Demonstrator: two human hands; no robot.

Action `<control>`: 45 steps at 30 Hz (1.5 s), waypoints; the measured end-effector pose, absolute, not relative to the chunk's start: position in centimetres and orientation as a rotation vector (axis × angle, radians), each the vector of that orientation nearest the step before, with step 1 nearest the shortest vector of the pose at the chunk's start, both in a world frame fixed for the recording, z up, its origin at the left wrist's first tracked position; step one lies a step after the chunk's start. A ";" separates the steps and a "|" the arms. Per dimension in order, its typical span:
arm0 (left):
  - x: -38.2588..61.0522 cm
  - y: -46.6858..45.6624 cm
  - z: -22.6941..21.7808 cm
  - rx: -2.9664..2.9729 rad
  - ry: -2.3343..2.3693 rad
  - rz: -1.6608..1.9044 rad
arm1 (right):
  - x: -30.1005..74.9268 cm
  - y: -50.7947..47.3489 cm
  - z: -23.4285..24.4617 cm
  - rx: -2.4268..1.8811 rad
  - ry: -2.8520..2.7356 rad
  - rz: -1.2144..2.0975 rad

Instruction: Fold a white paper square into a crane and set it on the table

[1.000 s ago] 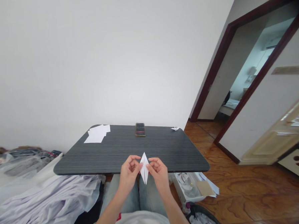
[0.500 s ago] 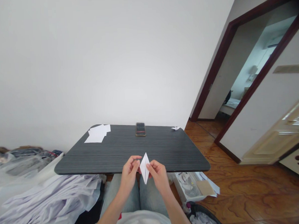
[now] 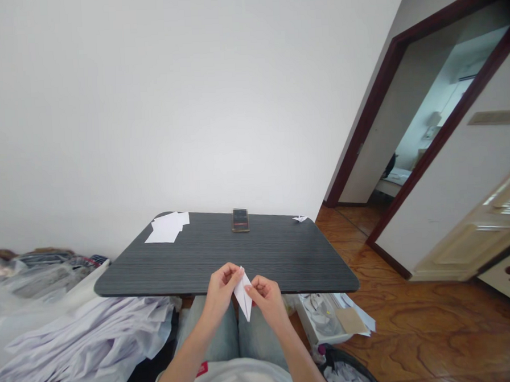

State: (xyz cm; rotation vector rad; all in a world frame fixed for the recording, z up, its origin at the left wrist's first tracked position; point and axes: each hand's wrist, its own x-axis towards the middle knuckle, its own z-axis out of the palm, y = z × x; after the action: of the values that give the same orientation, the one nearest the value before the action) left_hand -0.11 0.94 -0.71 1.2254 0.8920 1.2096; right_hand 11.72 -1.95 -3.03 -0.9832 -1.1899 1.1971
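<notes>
A folded white paper shape (image 3: 243, 294), long and pointed, is held over my lap just in front of the dark table's near edge (image 3: 226, 286). My left hand (image 3: 220, 292) pinches its upper left side with curled fingers. My right hand (image 3: 267, 297) pinches its right side, thumb and fingers pressed on the paper. The shape leans slightly left, its lower tip pointing down between my knees.
On the table lie a stack of white paper sheets (image 3: 167, 228) at the far left, a phone (image 3: 240, 219) propped at the far middle, and a small folded paper figure (image 3: 300, 218) at the far right. Piled white cloth (image 3: 75, 348) lies left; boxes and a bin (image 3: 330, 324) right.
The paper shape has narrowed and tilted left as both hands closed in on it and shifted slightly lower. The view has barely moved.
</notes>
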 end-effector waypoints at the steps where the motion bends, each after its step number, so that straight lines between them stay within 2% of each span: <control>1: -0.1 0.9 -0.6 1.221 0.899 1.209 | 11.7 -1.9 -3.1 -0.986 -1.198 1.196; 15: 0.4 1.0 -0.4 1.148 0.847 1.437 | 11.5 -2.1 -3.0 -0.992 -1.298 1.164; 23: -0.2 1.3 0.0 1.289 0.851 1.176 | 11.7 -2.0 -3.2 -0.978 -1.277 1.178; 37: -0.6 1.9 -0.5 1.253 0.916 1.342 | 11.6 -2.2 -3.4 -1.009 -1.352 1.314; 45: -0.8 2.0 -1.1 1.324 0.899 1.182 | 11.8 -1.9 -3.7 -0.983 -1.286 1.328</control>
State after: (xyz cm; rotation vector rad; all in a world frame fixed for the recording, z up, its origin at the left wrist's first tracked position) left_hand -0.78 1.95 -1.10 1.3245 0.8992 1.1821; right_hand 11.83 -1.90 -3.72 -0.9833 -1.2864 1.3279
